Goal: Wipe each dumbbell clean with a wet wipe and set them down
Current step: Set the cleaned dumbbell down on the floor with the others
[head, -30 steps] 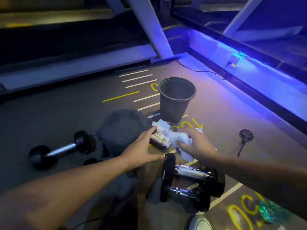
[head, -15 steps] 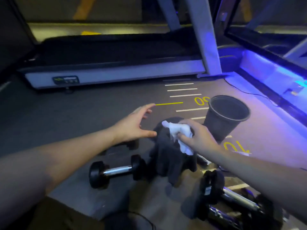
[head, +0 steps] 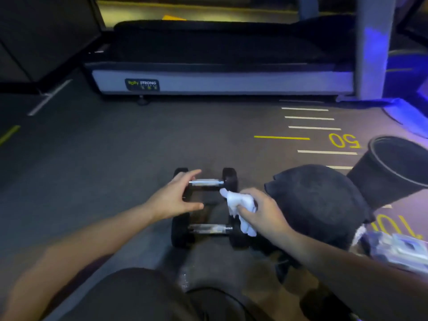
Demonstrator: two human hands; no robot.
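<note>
**Two dumbbells on the gym floor, wipe in my right hand**

The black bin (head: 393, 172) stands tilted in view at the far right — I cannot tell what, if anything, lies inside its dark mouth. Near it at the right edge sits a blurred pack of wipes (head: 398, 251), too smeared to read.

The floor (head: 104, 158) is dark grey matting with white and yellow lines and a yellow "50" painted on it. A treadmill (head: 220, 82) runs across the far side, blue light on its right post. A dark rounded cushion (head: 319, 205) lies right of centre.

The far dumbbell (head: 206, 183) and the near dumbbell (head: 208, 229) lie side by side, parallel, in the middle. My left hand (head: 176, 200) hovers spread wide over the far dumbbell's left end, holding nothing. My right hand (head: 261, 212) grips the crumpled white wet wipe (head: 238, 205) — just beside the dumbbells' right ends.
</note>
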